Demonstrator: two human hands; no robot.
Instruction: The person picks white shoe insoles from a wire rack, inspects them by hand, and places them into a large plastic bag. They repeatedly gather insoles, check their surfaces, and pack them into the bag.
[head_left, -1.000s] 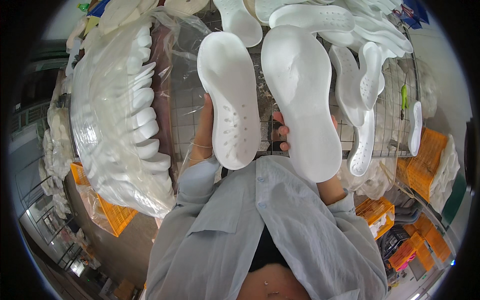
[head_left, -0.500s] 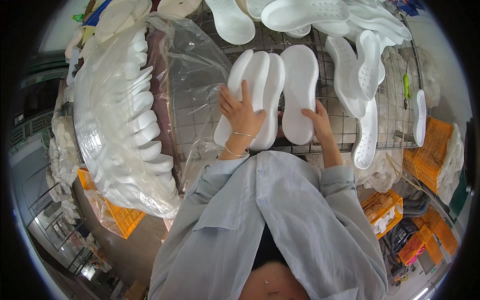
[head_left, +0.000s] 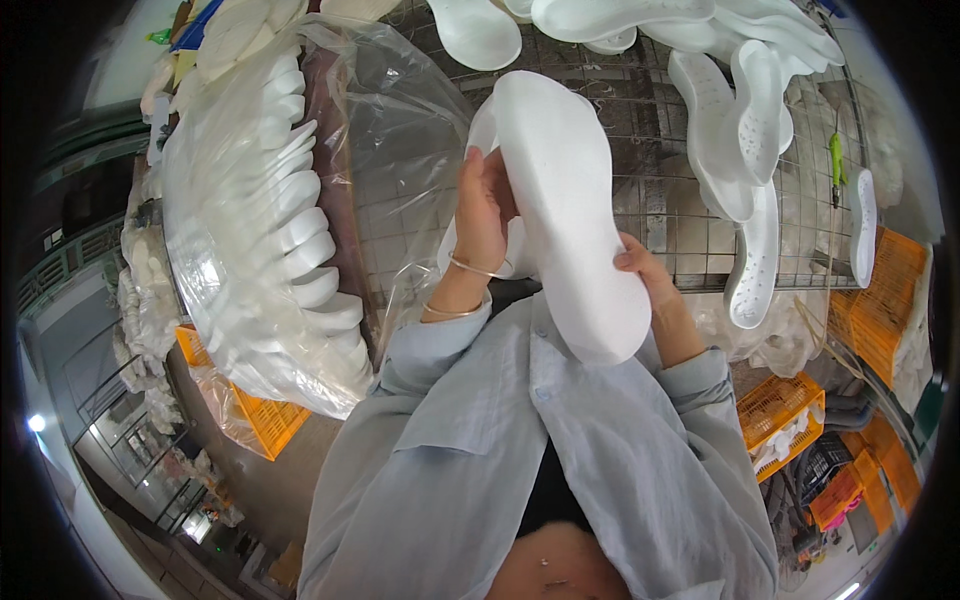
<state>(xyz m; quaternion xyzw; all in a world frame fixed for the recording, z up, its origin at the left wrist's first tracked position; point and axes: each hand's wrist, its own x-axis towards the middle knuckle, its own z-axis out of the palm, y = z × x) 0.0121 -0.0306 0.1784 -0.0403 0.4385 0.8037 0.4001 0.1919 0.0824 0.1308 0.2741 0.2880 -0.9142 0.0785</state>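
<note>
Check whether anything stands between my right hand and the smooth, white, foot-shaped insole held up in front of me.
Nothing visible does: your bare right hand touches the insole directly at its right edge. What lies behind the insole there is hidden.

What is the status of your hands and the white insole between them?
Right hand gripping white insole. Left hand at its opposite edge, grip partly hidden. Another insole partly covered behind.

White insole [head_left: 570, 220], held by left hand [head_left: 482, 212] and right hand [head_left: 655, 280]
</note>
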